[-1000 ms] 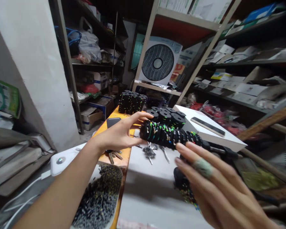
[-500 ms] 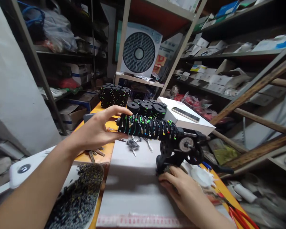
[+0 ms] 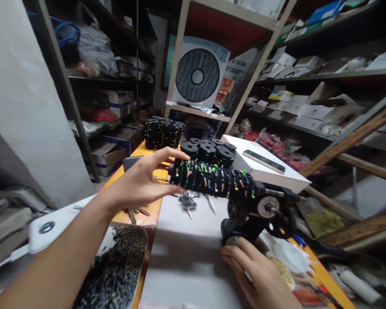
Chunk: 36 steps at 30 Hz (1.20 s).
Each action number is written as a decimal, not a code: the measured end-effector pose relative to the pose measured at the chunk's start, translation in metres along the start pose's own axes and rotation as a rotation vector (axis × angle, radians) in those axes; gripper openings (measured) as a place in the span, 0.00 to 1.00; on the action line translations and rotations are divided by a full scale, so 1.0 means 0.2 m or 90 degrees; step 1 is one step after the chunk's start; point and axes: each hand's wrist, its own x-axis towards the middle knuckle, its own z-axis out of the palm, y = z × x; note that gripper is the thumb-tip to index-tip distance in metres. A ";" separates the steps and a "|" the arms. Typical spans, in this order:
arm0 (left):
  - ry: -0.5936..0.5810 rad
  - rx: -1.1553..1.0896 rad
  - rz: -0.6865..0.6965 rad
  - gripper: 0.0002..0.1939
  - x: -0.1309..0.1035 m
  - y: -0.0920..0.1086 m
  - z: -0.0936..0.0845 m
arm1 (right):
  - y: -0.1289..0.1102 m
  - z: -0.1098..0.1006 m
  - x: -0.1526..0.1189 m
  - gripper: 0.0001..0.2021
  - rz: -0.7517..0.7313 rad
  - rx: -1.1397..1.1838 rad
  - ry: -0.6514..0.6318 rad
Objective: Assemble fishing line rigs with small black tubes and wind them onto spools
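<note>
A row of black foam line spools [image 3: 212, 178], wound with line and dotted with green, yellow and red beads, sits lengthwise on a black hand-cranked winder [image 3: 244, 214]. My left hand [image 3: 144, 178] is closed around the row's left end, thumb below and fingers above. Down at the winder's foot, my right hand [image 3: 251, 266] is closed, its fingers curled against the base; what exactly they grip is partly hidden. Beneath the row, a small dark bristly bundle [image 3: 188, 201] and a clear-white strip [image 3: 211, 204] lie on the white work board [image 3: 180, 249].
Stacked black foam spools [image 3: 207, 151] stand behind, with more wound stacks [image 3: 164, 133] to their left. A phone [image 3: 263, 161] lies on a white box [image 3: 283, 180]. A tray of small dark parts [image 3: 116, 266] is at front left. Wooden poles [image 3: 350, 154] lean at right.
The view has turned slightly left, so everything appears shifted right and a little lower. Both hands keep their places on the spool row and the winder's base.
</note>
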 end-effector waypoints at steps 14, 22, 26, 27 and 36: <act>-0.027 -0.030 -0.062 0.23 0.00 0.06 -0.02 | -0.33 -0.38 0.65 0.12 -0.242 -0.007 0.375; -0.029 0.004 -0.047 0.23 0.00 0.07 -0.02 | -0.34 -0.34 0.78 0.08 -0.245 -0.049 0.350; -0.031 -0.004 -0.054 0.23 0.00 0.07 -0.02 | -0.33 -0.34 0.77 0.09 -0.244 -0.050 0.353; -0.031 -0.006 -0.054 0.23 0.00 0.07 -0.02 | -0.33 -0.34 0.77 0.09 -0.242 -0.049 0.353; -0.032 -0.035 -0.051 0.23 0.00 0.07 -0.02 | -0.33 -0.34 0.78 0.08 -0.270 -0.062 0.294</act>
